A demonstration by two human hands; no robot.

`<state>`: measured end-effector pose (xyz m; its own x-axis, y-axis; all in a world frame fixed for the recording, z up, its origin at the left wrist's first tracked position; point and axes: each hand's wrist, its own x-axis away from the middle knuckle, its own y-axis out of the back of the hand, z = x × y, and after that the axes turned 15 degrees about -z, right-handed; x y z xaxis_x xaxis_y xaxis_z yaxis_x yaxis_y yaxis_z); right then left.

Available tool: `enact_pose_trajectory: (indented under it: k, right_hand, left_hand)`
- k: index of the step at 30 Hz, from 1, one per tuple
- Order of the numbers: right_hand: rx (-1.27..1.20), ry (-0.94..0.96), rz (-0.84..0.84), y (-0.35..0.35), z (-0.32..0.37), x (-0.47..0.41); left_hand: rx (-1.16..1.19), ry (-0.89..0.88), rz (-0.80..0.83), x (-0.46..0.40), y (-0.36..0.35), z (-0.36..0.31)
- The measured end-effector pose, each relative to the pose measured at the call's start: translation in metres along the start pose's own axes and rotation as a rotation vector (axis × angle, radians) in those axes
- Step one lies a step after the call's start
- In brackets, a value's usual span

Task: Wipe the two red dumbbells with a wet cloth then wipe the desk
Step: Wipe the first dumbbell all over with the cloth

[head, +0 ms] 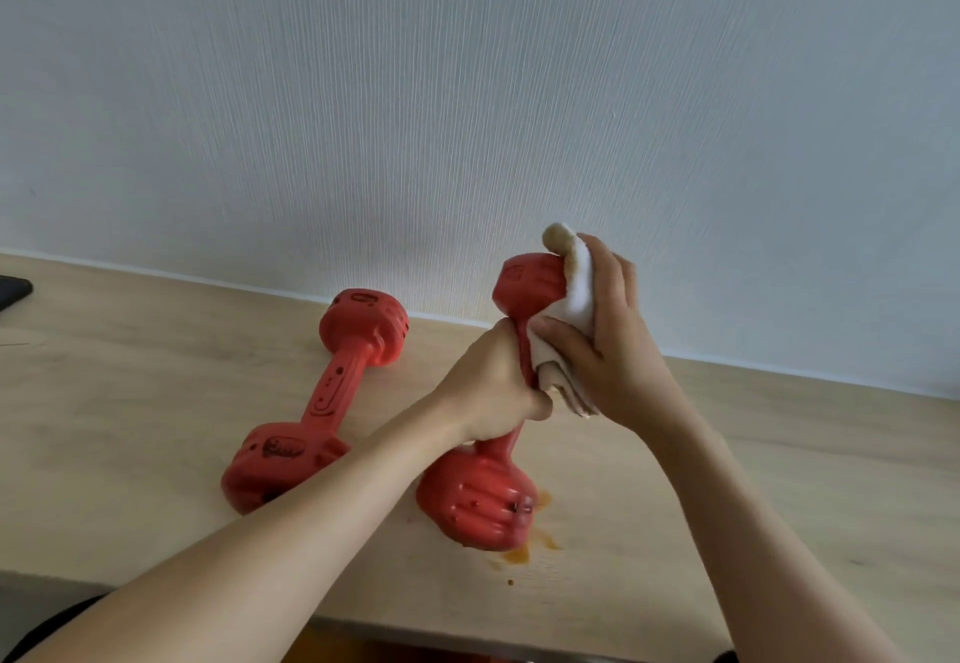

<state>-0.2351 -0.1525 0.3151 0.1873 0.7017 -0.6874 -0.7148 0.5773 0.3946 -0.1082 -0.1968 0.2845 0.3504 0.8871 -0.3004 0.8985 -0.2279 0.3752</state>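
Pale blue-grey textured wall (467, 91) fills the upper part of our view, and below it runs a light wooden desk (130, 382) that meets the wall at a thin white edge. Our left hand (493, 382) is wrapped tight around the handle of one red dumbbell (478, 501), fingers fully curled, holding it upright with its lower head touching the desk close to the front edge. Orange-brown stains (524, 551) mark the wood right beside that lower head. Our right hand (608, 340) grips a white cloth (571, 309), fingers and thumb curled round it and pressing it against the upper head of the raised dumbbell; a brownish smear shows on the cloth's top fold. A second red dumbbell (332, 392) lies flat on the desk just to the left, its far end near the wall. At the far left edge a dark flat object (13, 291) rests on the desk; we cannot tell what it is.
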Motion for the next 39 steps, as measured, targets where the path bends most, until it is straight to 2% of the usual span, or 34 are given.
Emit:
enact_pose_trajectory:
  k: [4, 8, 12, 15, 17, 20, 23, 25, 30, 33, 36, 39]
  right_hand:
    - [-0.15, -0.01, 0.024, 0.014, -0.018, 0.002]
    - [-0.241, -0.052, 0.027, 0.019, -0.019, 0.002]
    - [-0.229, -0.047, 0.011, 0.027, -0.019, 0.002]
    - [-0.143, -0.075, -0.06, 0.028, -0.015, 0.003]
    - [-0.073, -0.083, -0.097, 0.025, -0.009, 0.002]
    - [0.014, -0.045, -0.12, 0.016, 0.002, -0.001]
    - [0.089, 0.011, -0.137, 0.001, 0.012, 0.0]
    - [0.128, 0.039, -0.145, -0.008, 0.016, 0.003]
    - [0.031, 0.067, -0.121, -0.005, 0.011, 0.004]
    - [-0.102, 0.028, -0.053, 0.004, -0.001, 0.002]
    - [-0.155, 0.013, -0.004, 0.014, -0.013, 0.003]
    - [-0.203, -0.003, 0.009, 0.022, -0.017, 0.003]
  left_hand:
    - [0.144, 0.007, 0.082, 0.0, 0.002, -0.007]
    - [0.365, 0.047, 0.266, 0.001, 0.005, -0.01]
    - [0.35, 0.067, 0.349, 0.003, 0.006, -0.012]
    - [0.175, 0.077, 0.363, -0.005, 0.011, -0.02]
    - [-0.06, 0.037, 0.29, -0.008, 0.013, -0.025]
    - [-0.41, -0.039, 0.036, 0.0, 0.009, -0.029]
    - [-0.482, -0.013, -0.21, 0.014, 0.002, -0.026]
    - [-0.394, -0.007, -0.228, 0.014, 0.003, -0.02]
    - [-0.015, -0.103, -0.089, 0.006, 0.006, -0.01]
    - [0.115, -0.076, -0.013, 0.005, 0.007, -0.008]
    - [0.255, 0.007, 0.1, 0.007, 0.005, -0.008]
    - [0.362, 0.013, 0.237, 0.006, 0.004, -0.013]
